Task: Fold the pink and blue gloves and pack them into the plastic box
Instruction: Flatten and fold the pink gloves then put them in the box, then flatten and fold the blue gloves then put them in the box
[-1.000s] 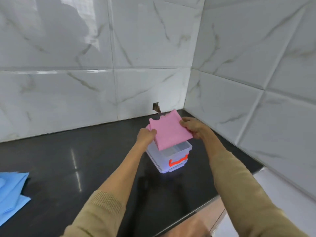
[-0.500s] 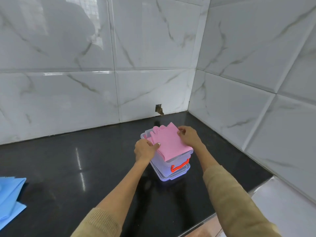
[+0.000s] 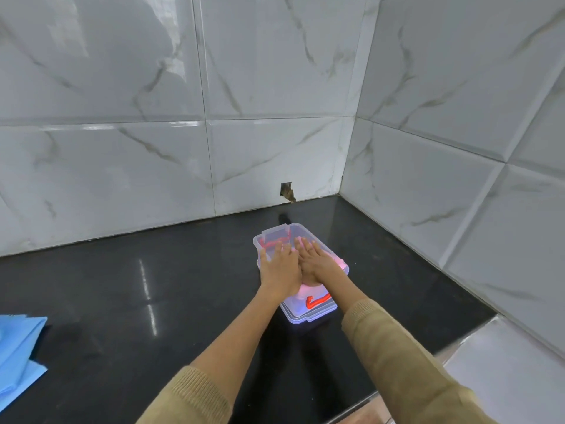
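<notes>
Head view: half a second ago we held the pink gloves [image 3: 308, 289] above the plastic box [image 3: 318, 313]; now our left hand [image 3: 279, 267] and right hand [image 3: 318, 263] press them inside, fingers flat and spread. Blue gloves [image 3: 18, 347] wait, unpacked, at the worktop's [image 3: 153, 286] left edge.

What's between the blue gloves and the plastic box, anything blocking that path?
Nothing visible on the counter between them. The blue gloves lie at the far left edge, the plastic box near the corner. Both hands, left hand and right hand, press flat on the pink gloves, covering the opening.
</notes>
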The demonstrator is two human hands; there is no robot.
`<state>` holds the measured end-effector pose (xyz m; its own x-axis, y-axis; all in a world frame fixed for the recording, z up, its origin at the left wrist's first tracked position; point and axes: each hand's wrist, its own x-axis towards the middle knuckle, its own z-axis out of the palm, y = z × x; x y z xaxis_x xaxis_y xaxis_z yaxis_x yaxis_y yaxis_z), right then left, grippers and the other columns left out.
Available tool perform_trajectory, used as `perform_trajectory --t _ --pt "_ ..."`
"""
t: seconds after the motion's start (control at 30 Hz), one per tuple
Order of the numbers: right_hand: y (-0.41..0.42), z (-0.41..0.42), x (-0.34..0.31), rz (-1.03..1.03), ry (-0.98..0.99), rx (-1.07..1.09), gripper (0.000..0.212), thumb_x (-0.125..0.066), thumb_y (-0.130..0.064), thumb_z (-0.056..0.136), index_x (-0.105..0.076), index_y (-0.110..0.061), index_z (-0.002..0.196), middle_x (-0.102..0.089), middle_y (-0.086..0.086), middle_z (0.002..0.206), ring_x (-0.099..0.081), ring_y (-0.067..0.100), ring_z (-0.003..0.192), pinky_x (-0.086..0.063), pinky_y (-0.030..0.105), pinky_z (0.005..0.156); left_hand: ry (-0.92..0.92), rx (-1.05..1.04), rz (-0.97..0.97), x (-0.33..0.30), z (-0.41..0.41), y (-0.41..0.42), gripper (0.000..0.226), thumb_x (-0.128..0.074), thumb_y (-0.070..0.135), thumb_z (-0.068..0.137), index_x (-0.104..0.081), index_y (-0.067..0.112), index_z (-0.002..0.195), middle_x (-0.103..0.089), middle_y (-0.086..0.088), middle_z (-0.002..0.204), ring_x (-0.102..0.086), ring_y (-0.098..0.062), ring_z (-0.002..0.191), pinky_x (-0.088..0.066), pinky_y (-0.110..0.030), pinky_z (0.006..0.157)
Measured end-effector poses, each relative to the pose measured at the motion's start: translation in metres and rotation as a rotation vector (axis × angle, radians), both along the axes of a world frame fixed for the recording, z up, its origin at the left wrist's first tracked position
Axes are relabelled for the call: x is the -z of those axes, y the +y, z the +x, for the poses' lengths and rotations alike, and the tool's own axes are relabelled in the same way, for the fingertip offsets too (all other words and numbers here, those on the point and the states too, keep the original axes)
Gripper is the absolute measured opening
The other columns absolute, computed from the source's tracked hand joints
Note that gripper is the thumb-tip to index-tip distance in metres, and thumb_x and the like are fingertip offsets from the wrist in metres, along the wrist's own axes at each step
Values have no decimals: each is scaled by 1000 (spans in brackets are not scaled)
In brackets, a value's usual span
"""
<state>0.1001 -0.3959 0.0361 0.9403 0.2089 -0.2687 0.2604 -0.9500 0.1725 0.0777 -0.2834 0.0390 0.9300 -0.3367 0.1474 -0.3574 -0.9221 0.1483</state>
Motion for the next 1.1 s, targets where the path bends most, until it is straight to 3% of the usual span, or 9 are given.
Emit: perform_trajectory --t 0.13,0.3,0.43,0.53,0.6,0.73,0.8,1.1 --pt "0 -1 6 -43 109 45 72 -31 -31 102 21 -9 147 26 14 156 22 29 145 12 40 118 191 2 187 -4 5 -6 37 -50 31 93 -52 17 127 -53 -4 135 -40 -23 131 -16 -56 115" --pt "-4 1 16 -73 118 22 79 -38 -29 100 23 -11 146 23 15 157 17 32 146 8 39 118 344 -85 232 -6 5 -16 53 -41 51 94 -44 23 139 -45 -4 146 -27 -27 142 3 -55 116" --pt "-5 2 18 -73 128 64 79 -38 -29 101 24 -11 146 23 13 157 15 31 147 5 39 118 327 -68 134 -10 -1 -12 50 -43 51 93 -50 22 133 -55 -4 134 -39 -26 134 -5 -54 117" --pt "8 2 9 109 137 146 75 -37 -33 100 15 -13 150 17 15 159 13 32 147 6 43 118 223 22 -101 -11 -4 8 36 -48 32 93 -51 16 125 -53 -4 131 -44 -25 129 -16 -56 113" --pt "24 2 -1 232 10 228 67 -36 -34 99 3 -20 152 9 12 160 8 33 148 4 50 118 145 -9 -249 -15 -2 27 40 -41 21 95 -42 18 135 -41 -1 145 -31 -21 139 -10 -57 115" --pt "73 1 -23 349 -355 219 65 -34 -33 98 -3 -17 152 -2 9 161 1 31 148 -2 52 117 28 -154 -241 -29 3 69 52 -32 19 99 -22 15 150 -18 0 159 -8 -18 148 -9 -55 116" --pt "103 1 -31 430 -430 167 63 -33 -29 98 -4 -17 152 -6 8 161 0 30 148 -2 52 118 3 -216 -237 -35 1 92 53 -30 18 100 -19 14 151 -14 0 160 -4 -18 149 -8 -54 117" --pt "244 -33 -9 510 -208 -136 58 -24 -31 101 -3 -17 153 -9 8 161 -1 30 148 -1 50 120 44 -581 -159 -11 -52 235 54 -32 24 100 -17 14 151 -13 -2 160 -4 -20 149 -8 -56 116"
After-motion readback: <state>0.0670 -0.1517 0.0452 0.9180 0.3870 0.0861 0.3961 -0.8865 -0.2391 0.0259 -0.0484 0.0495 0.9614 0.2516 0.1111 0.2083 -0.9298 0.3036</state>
